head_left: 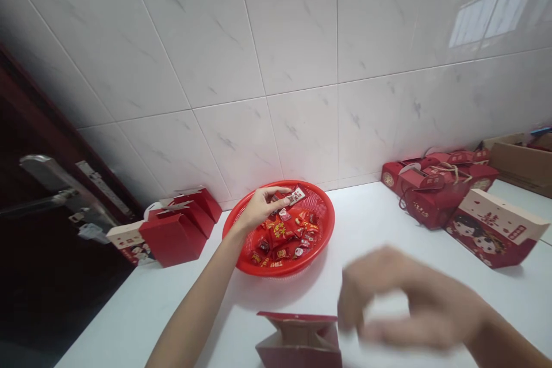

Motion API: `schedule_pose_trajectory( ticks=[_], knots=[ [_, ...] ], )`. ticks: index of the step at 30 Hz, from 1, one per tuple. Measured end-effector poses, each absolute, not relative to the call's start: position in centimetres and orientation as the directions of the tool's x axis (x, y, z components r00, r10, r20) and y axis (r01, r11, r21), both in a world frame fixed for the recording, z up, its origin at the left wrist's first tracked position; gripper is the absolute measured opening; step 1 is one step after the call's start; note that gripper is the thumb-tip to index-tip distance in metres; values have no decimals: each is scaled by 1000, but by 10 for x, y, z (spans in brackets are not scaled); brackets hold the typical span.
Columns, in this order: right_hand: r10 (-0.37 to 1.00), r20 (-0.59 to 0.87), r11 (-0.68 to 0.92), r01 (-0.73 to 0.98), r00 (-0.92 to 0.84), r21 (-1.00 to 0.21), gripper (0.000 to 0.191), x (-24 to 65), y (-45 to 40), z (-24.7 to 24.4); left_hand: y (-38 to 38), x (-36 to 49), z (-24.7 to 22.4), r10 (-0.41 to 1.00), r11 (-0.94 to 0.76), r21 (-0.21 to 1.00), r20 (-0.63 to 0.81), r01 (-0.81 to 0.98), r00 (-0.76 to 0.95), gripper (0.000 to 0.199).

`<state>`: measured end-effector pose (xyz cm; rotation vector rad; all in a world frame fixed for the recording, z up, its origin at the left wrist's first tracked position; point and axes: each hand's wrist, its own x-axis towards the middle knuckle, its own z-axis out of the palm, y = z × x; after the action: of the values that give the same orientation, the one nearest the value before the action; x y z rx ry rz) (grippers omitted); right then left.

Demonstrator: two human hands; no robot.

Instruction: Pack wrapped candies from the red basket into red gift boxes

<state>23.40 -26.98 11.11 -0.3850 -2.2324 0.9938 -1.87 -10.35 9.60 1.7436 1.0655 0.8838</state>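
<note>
Left grip point(261, 208) pinching packet point(297, 195) over basket point(330, 219), red boxes point(173, 240) either side, right grip point(414, 283) blurred, unclear

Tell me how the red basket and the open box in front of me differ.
The basket is round; the box is angular. The basket is bright red with perforated walls; the box is darker red with solid-looking panels. Wrapped sweets lie in the basket, whereas none show inside the box. Both are open at the top.
</note>
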Motion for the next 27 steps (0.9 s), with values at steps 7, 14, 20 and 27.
schedule_pose_trajectory(
  ticks=[7, 14, 20, 27],
  knots=[
    [892, 438, 438, -25, -112, -899, 31, 207, -127, 96, -116, -8, 98, 904, -346, 907, 254, 240, 345, 46],
    [913, 382, 322, -322, -144, -890, 32, 178, -86, 63, -109, -11, 90, 944, -305, 944, 281, 130, 173, 45],
    [915, 401, 355, -380, -47, -854, 31, 166, -77, 61, -101, -11, 86, 936, -348, 935, 342, 63, 87, 37],
    [937, 346, 307, -555, 36, -773, 35, 152, -75, 59, -101, -8, 85, 931, -360, 931, 355, 50, 87, 33]
  ],
)
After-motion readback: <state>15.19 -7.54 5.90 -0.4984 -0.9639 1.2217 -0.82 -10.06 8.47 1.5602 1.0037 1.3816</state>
